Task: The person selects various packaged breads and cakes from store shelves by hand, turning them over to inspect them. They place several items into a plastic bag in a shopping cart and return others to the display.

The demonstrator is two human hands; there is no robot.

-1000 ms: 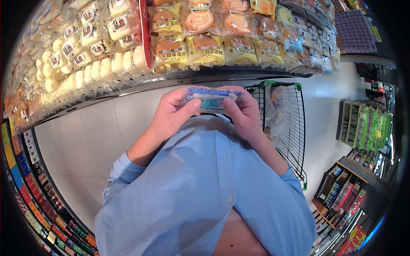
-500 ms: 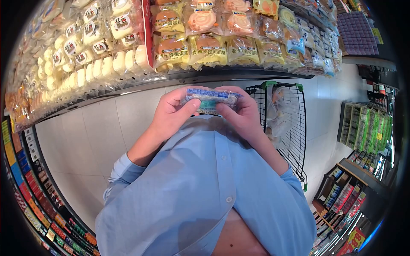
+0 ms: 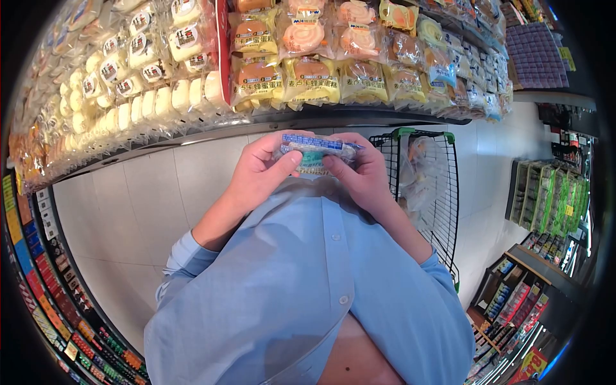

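Between both hands, close in front of my chest, is a small clear plastic snack package [image 3: 314, 142] with blue and teal printing. My left hand [image 3: 260, 165] grips its left end, the thumb pressed on the near face. On the right end, my right hand [image 3: 364, 170] is closed the same way, its thumb near the teal label. The fingers behind the package are partly hidden, and its contents are hard to make out.
Ahead runs a shelf edge [image 3: 269, 122] with yellow-wrapped cakes [image 3: 312, 78] and white packaged buns [image 3: 154, 102]. A black wire shopping cart [image 3: 449, 186] with green corners holds a clear plastic bag [image 3: 420, 173] on my right. More stocked shelves [image 3: 61, 301] stand at lower left.
Both hands keep hold of the package in nearly the same place. The view has shifted very slightly, and the package is tilted a touch differently.
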